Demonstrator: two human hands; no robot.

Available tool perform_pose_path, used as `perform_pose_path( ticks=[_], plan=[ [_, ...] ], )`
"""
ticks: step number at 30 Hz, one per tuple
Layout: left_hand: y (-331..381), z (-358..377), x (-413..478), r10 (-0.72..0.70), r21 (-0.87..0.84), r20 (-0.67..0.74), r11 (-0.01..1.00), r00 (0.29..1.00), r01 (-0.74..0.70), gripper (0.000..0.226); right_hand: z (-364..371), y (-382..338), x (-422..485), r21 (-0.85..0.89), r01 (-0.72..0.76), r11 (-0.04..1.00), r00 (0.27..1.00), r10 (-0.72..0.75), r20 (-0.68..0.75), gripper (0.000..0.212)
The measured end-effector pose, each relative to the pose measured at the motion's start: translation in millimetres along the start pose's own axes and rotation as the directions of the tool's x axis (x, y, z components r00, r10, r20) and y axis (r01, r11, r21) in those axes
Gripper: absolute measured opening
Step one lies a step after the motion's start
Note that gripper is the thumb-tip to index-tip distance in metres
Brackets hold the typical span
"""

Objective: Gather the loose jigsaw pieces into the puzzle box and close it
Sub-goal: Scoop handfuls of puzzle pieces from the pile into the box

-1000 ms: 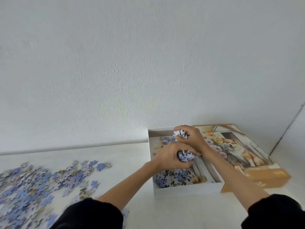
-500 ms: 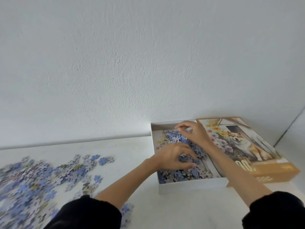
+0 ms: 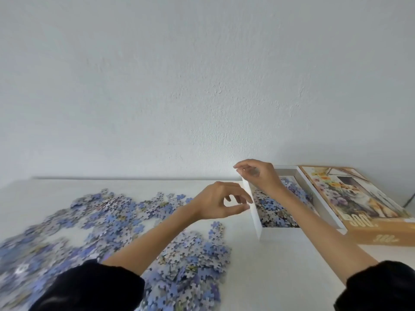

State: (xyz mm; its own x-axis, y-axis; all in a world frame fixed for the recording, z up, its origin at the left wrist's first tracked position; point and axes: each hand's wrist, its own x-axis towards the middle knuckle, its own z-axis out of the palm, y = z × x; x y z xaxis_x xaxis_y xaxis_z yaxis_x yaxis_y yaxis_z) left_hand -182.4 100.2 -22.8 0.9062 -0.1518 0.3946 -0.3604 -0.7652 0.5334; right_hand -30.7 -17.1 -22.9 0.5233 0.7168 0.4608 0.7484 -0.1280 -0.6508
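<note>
Left hand (image 3: pixel 217 204) is hovering slack, empty, beside puzzle box (image 3: pixel 254 213) at back-right of desk (image 3: pixel 280 265); grip of right hand (image 3: pixel 260 176) unreadable; loose pieces (image 3: pixel 112 216) lying desk-left are likely handling light, slippery, so scooping with cupped palms.

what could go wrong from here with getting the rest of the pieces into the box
1. The left hand is close to the box at its left wall; a bump might shove the box or tip out the pieces inside.
2. The big pile of loose pieces lies partly under the left sleeve, which might drag some away unnoticed.
</note>
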Motion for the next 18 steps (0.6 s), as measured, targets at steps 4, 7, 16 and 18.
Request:
perform_pose_path(
  ticks=[4, 7, 16, 18],
  plan=[
    [-15.2, -48.3, -72.6, -0.106, 0.038, -0.076, 0.993, 0.991, 0.109, 0.018, 58.2, -55.6, -3.8, 0.036, 0.040, 0.999, 0.998, -0.042, 0.056, 0.013],
    [-33.1, -82.6, -131.8, -0.185, 0.061, -0.112, 0.979, 0.976, 0.192, 0.027, 103.9, -89.2, -10.5, 0.089, 0.041, 0.995, 0.992, -0.051, 0.112, 0.015],
    [-88.4, -148.6, -283.9, -0.449, 0.156, -0.041, 0.880, 0.893, 0.450, 0.069, 224.6, -148.5, -38.3, 0.033, 0.003, 0.999, 0.951, -0.013, 0.309, 0.037],
    [-100.9, -156.1, -308.1, -0.528, 0.208, 0.019, 0.833, 0.849, 0.513, 0.078, 244.5, -155.2, -45.5, -0.052, -0.048, 0.998, 0.893, 0.066, 0.445, 0.073]
  ],
)
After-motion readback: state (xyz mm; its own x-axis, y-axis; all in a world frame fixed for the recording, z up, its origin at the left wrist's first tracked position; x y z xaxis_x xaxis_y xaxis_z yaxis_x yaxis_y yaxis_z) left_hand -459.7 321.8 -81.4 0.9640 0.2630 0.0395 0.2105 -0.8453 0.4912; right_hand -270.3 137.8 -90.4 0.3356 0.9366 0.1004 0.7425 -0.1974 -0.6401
